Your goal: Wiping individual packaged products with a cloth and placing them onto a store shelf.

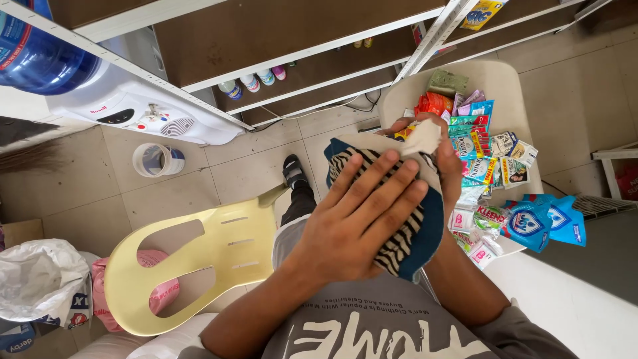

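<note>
Tiled floor underneath, metal shelves up top, water dispenser off to the side. Yellow plastic chair just left of the legs. Both hands pressed together around a zebra-striped cloth with blue edging: left hand flat on top, right hand cupping it from behind. Heap of small colourful sachets piled on a beige chair just beyond.
</note>
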